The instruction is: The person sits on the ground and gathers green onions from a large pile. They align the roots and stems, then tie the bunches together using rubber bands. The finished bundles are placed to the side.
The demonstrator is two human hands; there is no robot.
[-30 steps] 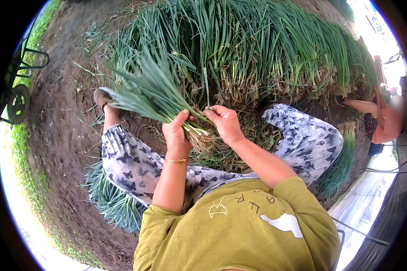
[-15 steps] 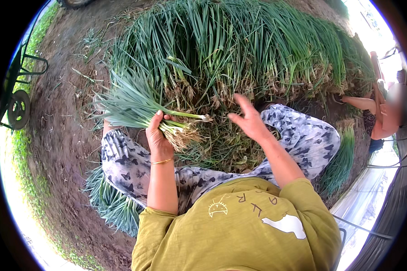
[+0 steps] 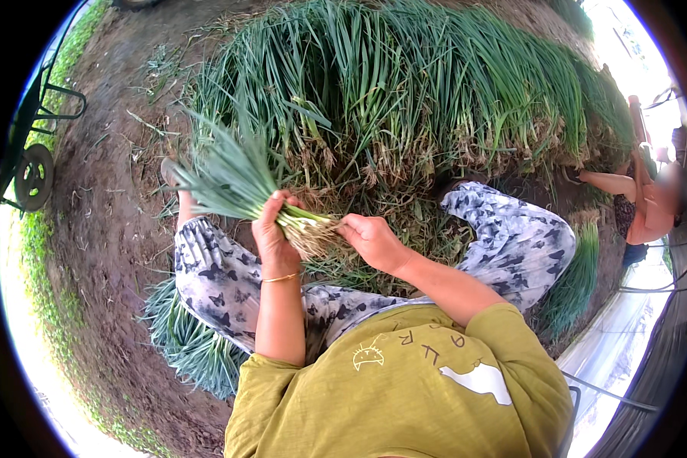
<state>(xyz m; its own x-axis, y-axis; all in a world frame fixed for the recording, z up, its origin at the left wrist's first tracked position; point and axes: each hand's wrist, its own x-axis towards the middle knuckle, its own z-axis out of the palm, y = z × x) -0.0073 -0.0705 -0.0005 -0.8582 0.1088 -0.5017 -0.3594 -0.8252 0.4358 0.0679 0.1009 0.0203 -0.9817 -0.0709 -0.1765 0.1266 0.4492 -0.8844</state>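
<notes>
A bunch of spring onions (image 3: pixel 237 175) is wrapped in my left hand (image 3: pixel 275 229), which wears a thin bangle at the wrist. Its green leaves fan out to the upper left, and the pale stem ends with shaggy roots (image 3: pixel 311 237) point right. My right hand (image 3: pixel 375 242) is closed in a pinch at the root end, its fingertips touching the roots. Just beyond both hands lies a long heap of spring onions (image 3: pixel 404 84), root ends toward me.
Loose leaf and root scraps (image 3: pixel 416 229) cover the ground between my legs. More spring onions (image 3: pixel 195 340) lie by my left leg, others (image 3: pixel 576 267) by my right. At the far right another person (image 3: pixel 649 195) sits. A wheeled frame (image 3: pixel 34 177) stands at the left edge.
My right hand has come left from above the scraps, its spread fingers closing at the roots. The bunch has tilted more upright, and the single onion that stuck out to the right now lies with the others.
</notes>
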